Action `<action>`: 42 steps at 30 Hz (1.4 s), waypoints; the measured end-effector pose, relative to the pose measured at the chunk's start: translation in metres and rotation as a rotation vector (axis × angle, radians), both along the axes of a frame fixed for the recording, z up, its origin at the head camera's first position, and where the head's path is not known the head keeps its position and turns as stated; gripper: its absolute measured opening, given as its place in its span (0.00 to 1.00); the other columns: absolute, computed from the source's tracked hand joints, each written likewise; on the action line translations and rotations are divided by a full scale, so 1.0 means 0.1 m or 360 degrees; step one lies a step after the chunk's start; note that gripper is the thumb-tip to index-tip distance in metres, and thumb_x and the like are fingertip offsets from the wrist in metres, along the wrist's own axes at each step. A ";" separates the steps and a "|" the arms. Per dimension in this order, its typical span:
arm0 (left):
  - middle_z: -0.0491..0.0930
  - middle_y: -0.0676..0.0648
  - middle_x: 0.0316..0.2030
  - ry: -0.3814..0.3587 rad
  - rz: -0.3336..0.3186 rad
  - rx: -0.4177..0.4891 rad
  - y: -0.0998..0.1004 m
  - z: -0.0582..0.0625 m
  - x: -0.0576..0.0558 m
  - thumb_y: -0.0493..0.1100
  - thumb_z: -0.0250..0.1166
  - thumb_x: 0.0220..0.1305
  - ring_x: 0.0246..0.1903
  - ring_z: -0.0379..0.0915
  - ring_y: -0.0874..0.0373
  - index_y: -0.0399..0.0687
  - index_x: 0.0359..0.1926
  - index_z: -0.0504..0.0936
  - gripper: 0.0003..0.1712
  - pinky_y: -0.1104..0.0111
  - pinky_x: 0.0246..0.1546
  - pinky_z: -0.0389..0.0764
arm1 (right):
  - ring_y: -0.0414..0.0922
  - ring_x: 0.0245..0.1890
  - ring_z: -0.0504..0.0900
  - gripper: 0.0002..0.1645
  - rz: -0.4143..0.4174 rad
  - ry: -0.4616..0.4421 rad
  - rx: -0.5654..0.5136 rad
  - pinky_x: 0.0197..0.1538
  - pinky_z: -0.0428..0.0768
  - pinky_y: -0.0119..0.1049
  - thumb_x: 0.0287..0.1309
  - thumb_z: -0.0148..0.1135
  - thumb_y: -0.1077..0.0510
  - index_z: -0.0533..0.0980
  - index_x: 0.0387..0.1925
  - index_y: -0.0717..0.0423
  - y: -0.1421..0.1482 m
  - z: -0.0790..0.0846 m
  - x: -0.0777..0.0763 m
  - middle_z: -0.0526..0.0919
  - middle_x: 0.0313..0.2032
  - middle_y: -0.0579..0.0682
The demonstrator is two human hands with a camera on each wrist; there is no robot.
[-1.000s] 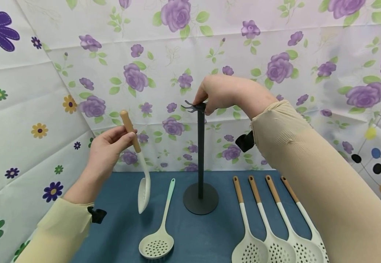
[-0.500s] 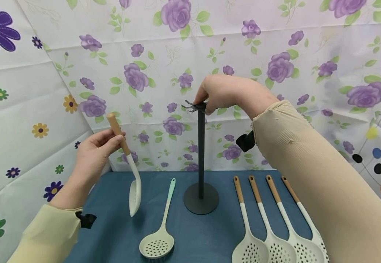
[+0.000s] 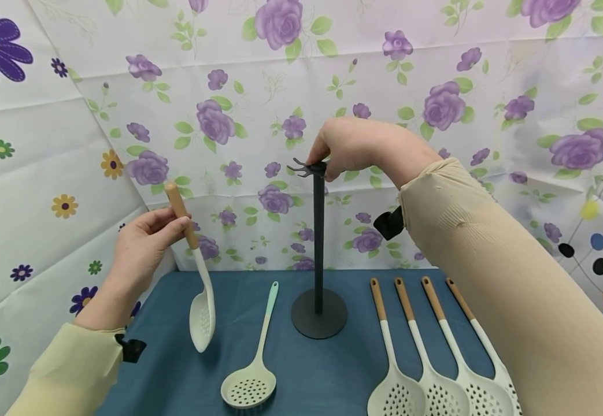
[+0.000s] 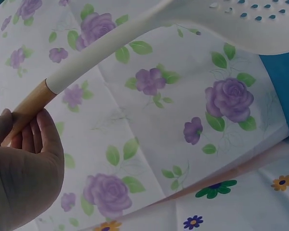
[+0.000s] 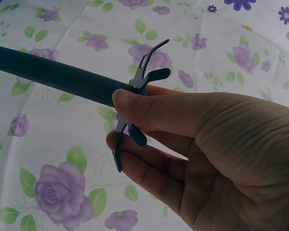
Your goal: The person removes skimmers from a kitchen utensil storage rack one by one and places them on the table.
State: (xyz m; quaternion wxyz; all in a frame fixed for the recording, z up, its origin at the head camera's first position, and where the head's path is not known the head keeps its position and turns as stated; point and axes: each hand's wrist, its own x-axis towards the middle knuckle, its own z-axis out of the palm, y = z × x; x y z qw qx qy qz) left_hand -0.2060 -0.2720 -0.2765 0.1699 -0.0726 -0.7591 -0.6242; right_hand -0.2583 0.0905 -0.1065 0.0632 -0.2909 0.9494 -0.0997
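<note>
My left hand pinches the wooden handle of a white slotted skimmer, held tilted with its perforated head down above the table at the left. In the left wrist view thumb and fingers close round the wood of the skimmer. My right hand grips the hooked top of a black utensil stand. The right wrist view shows the thumb of the right hand on the top of the stand, fingers curled beneath the hooks. No utensil hangs on the hooks in sight.
A skimmer with a mint-green handle end lies left of the stand's round base. Several wooden-handled skimmers lie in a row at the right, partly covered by the right sleeve. The blue table meets a flowered cloth behind.
The left hand has moved left and slightly down with the skimmer, whose head has turned to show more of its bowl. The right hand stays on the stand's top.
</note>
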 end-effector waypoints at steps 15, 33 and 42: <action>0.80 0.57 0.45 -0.0080 0.0178 -0.0272 -0.15 -0.09 -0.11 0.53 0.68 0.69 0.43 0.81 0.67 0.37 0.60 0.79 0.29 0.81 0.46 0.80 | 0.48 0.66 0.74 0.26 0.0003 0.0008 -0.0006 0.64 0.76 0.46 0.62 0.68 0.67 0.82 0.62 0.51 0.00 0.00 0.00 0.83 0.60 0.49; 0.78 0.35 0.52 -0.0208 0.0147 -0.0458 -0.14 -0.34 -0.26 0.53 0.66 0.72 0.39 0.80 0.67 0.30 0.63 0.76 0.32 0.77 0.41 0.83 | 0.48 0.66 0.74 0.27 -0.0005 0.0008 -0.0001 0.64 0.76 0.46 0.62 0.69 0.66 0.82 0.62 0.51 0.00 -0.01 0.00 0.83 0.60 0.49; 0.79 0.36 0.49 -0.0299 0.0092 -0.0503 -0.12 -0.45 -0.35 0.51 0.66 0.73 0.39 0.81 0.64 0.29 0.59 0.78 0.29 0.74 0.40 0.85 | 0.48 0.66 0.74 0.27 -0.0017 0.0001 -0.0016 0.64 0.76 0.46 0.62 0.68 0.67 0.82 0.62 0.50 0.00 -0.01 0.00 0.83 0.60 0.49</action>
